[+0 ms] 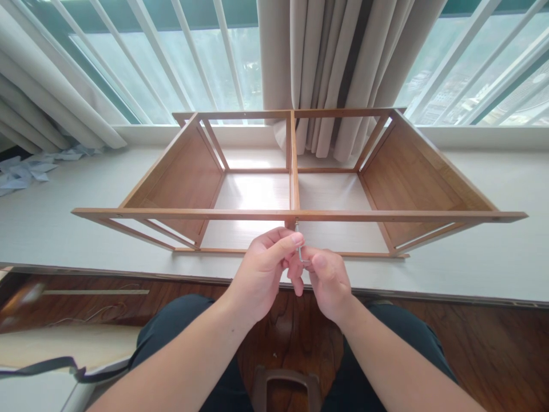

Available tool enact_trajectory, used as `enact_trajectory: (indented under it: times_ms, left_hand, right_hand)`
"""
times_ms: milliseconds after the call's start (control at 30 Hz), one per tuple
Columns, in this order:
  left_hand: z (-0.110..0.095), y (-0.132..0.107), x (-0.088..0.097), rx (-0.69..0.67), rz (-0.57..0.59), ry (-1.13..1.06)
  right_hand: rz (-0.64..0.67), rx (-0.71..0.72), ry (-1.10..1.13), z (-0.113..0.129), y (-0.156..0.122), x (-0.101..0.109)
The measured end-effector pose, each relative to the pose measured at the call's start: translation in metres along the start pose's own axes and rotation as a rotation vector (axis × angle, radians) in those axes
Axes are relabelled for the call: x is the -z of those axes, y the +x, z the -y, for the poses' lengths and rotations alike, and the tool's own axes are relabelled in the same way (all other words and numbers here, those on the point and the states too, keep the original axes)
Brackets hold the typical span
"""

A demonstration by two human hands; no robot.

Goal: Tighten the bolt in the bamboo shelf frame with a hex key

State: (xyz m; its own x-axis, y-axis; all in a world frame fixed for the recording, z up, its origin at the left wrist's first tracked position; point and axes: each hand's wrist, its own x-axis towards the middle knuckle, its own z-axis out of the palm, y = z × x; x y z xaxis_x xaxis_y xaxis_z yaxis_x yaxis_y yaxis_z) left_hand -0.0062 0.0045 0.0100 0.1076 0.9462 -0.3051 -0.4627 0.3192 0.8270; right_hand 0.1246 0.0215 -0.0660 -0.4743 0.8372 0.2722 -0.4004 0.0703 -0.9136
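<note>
A wooden shelf frame lies on its side on a white window ledge, with a centre divider and a solid panel at each end. Both my hands meet just below the middle of its front rail. A small metal hex key stands upright between them, its tip at the underside of the rail where the divider joins. My left hand pinches the key with thumb and forefinger. My right hand is curled, its fingers closed on the key's lower end.
Beige curtains hang behind the frame against barred windows. Crumpled white paper lies at the far left of the ledge. Dark wooden floor runs below, with my knees, a stool top and a black strap.
</note>
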Motion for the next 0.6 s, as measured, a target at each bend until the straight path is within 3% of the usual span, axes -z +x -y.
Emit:
enact_trajectory:
  times_ms: [600]
  left_hand:
    - [0.0000,-0.0014,0.0013,0.009,0.003,0.004]
  right_hand:
    - [0.009,0.053,-0.111,0.0053,-0.0005,-0.0005]
